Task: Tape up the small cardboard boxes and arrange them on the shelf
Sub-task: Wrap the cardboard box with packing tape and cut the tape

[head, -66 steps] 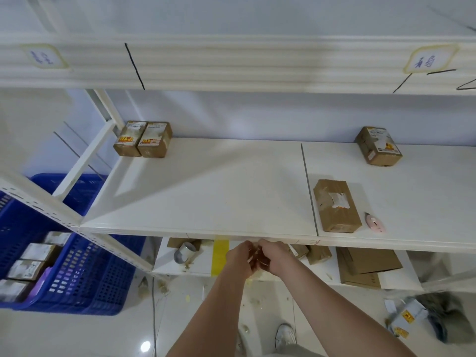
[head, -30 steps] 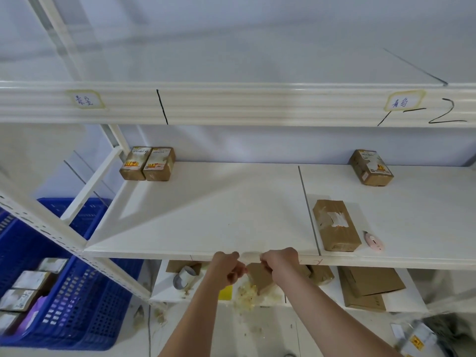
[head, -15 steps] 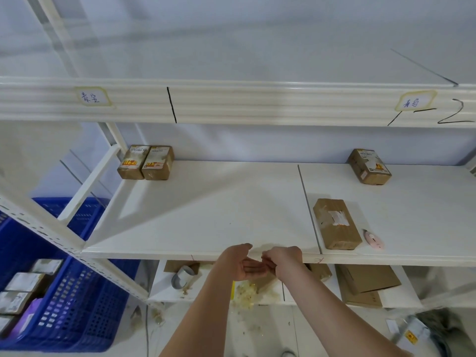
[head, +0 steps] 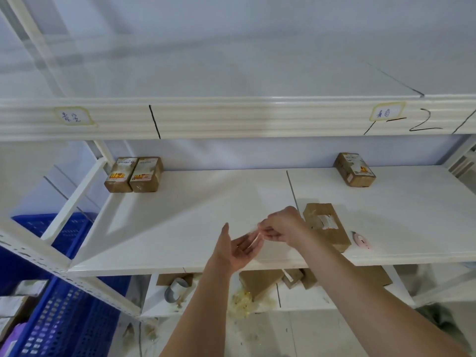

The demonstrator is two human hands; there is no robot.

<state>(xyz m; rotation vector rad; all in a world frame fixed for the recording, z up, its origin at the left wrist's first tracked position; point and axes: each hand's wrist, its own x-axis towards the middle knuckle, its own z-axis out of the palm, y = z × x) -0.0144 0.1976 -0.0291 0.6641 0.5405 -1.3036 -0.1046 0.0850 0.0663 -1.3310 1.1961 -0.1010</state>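
Left hand (head: 238, 249) spread, palm up; right hand (head: 280, 226) pinching clear tape (head: 253, 239) over the shelf (head: 180, 228) front edge — broad bare board behind; blue crate (head: 64, 318) holds boxes.

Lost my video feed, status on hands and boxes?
Left hand open, palm up. Right hand pinching clear tape strip. Untaped brown cardboard box on white shelf, just right of hands. Nothing blocking.

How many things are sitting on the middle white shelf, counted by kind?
Brown boxes with printed labels: 3
Plain brown box with torn white patch: 1
Small pink thing: 1
Total: 5
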